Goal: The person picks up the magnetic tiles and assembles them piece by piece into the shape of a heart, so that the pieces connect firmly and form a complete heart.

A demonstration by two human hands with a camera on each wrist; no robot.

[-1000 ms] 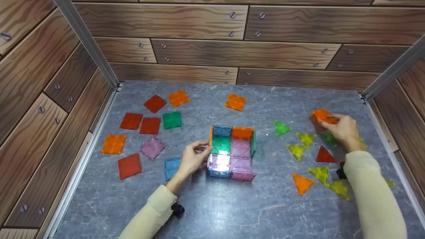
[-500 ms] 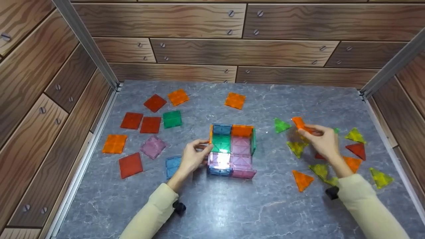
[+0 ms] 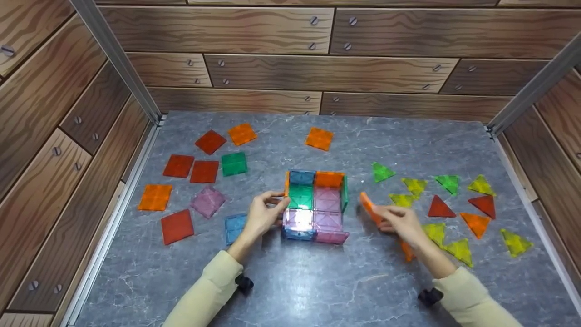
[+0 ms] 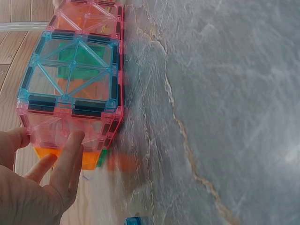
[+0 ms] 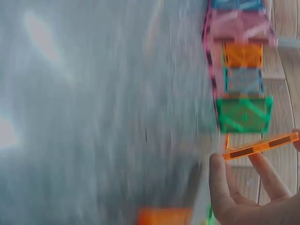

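A box of see-through magnetic tiles point(image 3: 327, 221) stands mid-table, with blue, orange, green and pink walls round a floor of several tiles. At its left side my left hand point(image 3: 263, 211) rests its fingers against the wall; in the left wrist view the extended fingers point(image 4: 69, 154) lie by a pink wall, under a blue tile point(image 4: 93, 70). To the right of the box, my right hand point(image 3: 401, 223) pinches an orange square magnetic tile point(image 3: 370, 208) by its edges, held tilted. The right wrist view shows this orange tile point(image 5: 262, 146) edge-on, near the green wall tile point(image 5: 244, 115).
Left of the box lie several flat square tiles, among them a red one point(image 3: 177, 227), a green one point(image 3: 234, 164) and a blue one point(image 3: 234, 228) partly behind my left hand. Triangular tiles, such as a red one point(image 3: 440, 207), spread at right. An orange square point(image 3: 319, 138) lies behind the box.
My right hand has carried the orange square tile from the far right, over the triangles, leftward and nearer to the box. The left hand has stayed at the box's left side.
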